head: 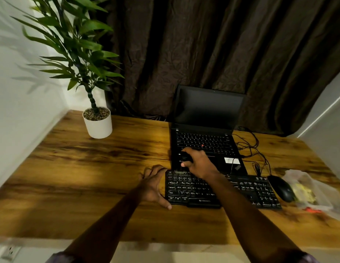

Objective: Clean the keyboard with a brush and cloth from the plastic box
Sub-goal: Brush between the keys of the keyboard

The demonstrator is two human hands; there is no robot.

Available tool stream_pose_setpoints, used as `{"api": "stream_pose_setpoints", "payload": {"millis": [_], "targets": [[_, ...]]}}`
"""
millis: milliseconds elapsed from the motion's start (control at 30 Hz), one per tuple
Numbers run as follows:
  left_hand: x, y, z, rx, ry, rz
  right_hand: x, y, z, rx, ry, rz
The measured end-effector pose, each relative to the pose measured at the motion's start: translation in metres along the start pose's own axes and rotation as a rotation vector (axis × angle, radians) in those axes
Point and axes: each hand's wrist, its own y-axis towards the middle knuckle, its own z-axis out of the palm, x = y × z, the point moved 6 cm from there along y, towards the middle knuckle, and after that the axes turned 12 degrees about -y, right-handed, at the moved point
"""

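One wooden desk (80,168) is filling the lower two thirds of the frame, with a dark curtain (222,44) hanging across the upper right behind it. One potted plant (98,122) in a white pot is standing at the upper left of the desk, its leaves spreading into the upper left of the frame. One open laptop (207,130) is sitting at centre right, its screen dark. One black keyboard (247,190), the item you are cleaning, is lying flat in the lower centre right, directly below the laptop and touching or nearly touching its front edge. One plastic box (315,194), clear and blurred, is resting at the far right edge of the desk; something yellow is showing inside, but you cannot tell what it is. One black mouse (282,188) is lying between the keyboard and the box, just beside both. Several black cables (250,147) are trailing to the right of the laptop.

Your left hand (153,184) is gripping the keyboard's left end, fingers wrapped over its upper corner and thumb lying along its lower left edge. Your right hand (198,162) is hovering over the laptop's palm rest, fingers curled around a dark object (185,157) too blurred to identify.
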Motion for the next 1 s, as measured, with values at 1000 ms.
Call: {"api": "stream_pose_setpoints", "payload": {"millis": [1000], "targets": [[-0.002, 0.002, 0.001, 0.06, 0.035, -0.043, -0.015, -0.025, -0.007, -0.046, -0.03, 0.003]]}}
